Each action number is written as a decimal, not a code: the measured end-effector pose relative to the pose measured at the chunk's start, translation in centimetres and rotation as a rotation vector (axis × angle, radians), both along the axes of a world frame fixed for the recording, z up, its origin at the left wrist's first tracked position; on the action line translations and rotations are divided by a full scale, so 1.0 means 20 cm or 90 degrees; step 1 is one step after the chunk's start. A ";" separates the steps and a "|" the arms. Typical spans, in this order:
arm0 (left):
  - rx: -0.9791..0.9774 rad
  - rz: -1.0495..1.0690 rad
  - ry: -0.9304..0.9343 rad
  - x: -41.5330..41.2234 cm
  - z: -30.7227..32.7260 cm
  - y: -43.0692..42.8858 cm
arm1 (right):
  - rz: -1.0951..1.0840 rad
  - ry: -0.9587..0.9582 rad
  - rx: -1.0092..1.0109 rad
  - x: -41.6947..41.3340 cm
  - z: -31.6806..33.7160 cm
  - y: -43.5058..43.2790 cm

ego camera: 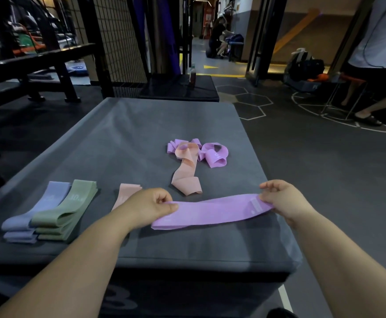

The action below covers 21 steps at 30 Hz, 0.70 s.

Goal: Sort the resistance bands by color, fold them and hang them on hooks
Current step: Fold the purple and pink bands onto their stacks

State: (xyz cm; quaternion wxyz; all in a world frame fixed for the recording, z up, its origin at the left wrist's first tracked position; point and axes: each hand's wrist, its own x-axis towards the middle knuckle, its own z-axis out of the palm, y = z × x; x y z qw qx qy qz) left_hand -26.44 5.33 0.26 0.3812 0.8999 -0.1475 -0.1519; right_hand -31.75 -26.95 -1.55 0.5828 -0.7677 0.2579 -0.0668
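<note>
On the left of the padded box (123, 134), the folded blue bands (33, 212) are lying flat, touching the folded green bands (65, 214) just beside them. A folded peach band (127, 191) is sitting further right, partly hidden behind the left hand (150, 203). That hand is pinching one end of a purple band (210, 211), which is stretching flat across the near edge of the box. Behind it, a loose peach band (186, 173) is trailing back into a tangle of purple bands (215, 154). The right hand (279, 198) is pinching the purple band's other end, fingers curled over it.
</note>
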 end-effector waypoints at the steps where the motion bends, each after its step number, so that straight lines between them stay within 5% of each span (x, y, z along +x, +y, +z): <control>1: 0.031 -0.004 -0.009 0.00 -0.02 -0.01 | 0.006 0.009 -0.049 0.00 -0.01 0.00; 10: 0.152 -0.009 -0.035 0.01 -0.09 -0.04 | 0.057 0.070 -0.291 0.00 -0.04 -0.03; 21: 0.173 0.042 -0.031 0.02 -0.09 -0.03 | 0.131 0.115 -0.310 -0.02 -0.01 -0.05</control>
